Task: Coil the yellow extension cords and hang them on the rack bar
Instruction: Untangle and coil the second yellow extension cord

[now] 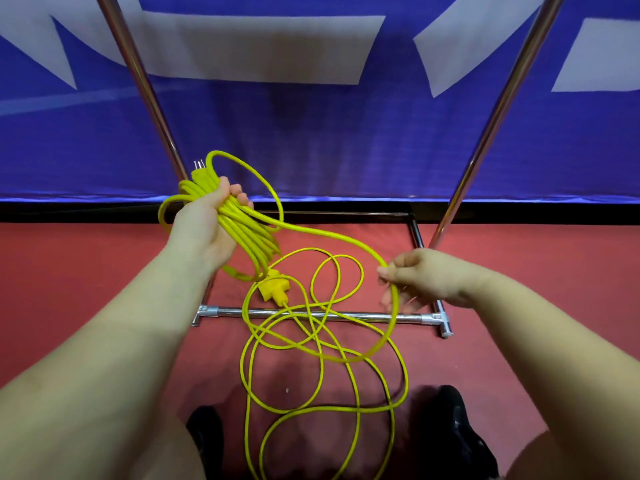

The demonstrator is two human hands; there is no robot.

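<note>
Coiling in full swing here — the left hand [204, 223] is wrapped round a tidy bundle of loops [242, 233] of the yellow extension cord [332, 233], fingers curled over the top of them, with the pronged plug [199, 169] poking up just above the fist. From that bundle one strand sweeps across to the right hand [422, 278], which pinches it between thumb and fingertips and lets it drop away in a wide arc toward the floor. Down there the rest of the cord lies loose on the red floor [86, 278], a sprawl of overlapping loops [322, 341] that crosses the low chrome crossbar [346, 315] of the rack and runs back between the black shoes [457, 431]. A yellow socket end [275, 289] sits among the slack, just beyond the crossbar and under the hanging coil. Two slanted chrome uprights [138, 74] rise against the blue banner [329, 133]; the top hanging bar is out of view. So, by my reckoning, this is mid-coil with plenty of cord left to gather. The next move calls for carrying the pinched strand over to the left hand as one more loop matched to the others — and watching those crossed loops on the floor, which look ready to snag as they lift.
</note>
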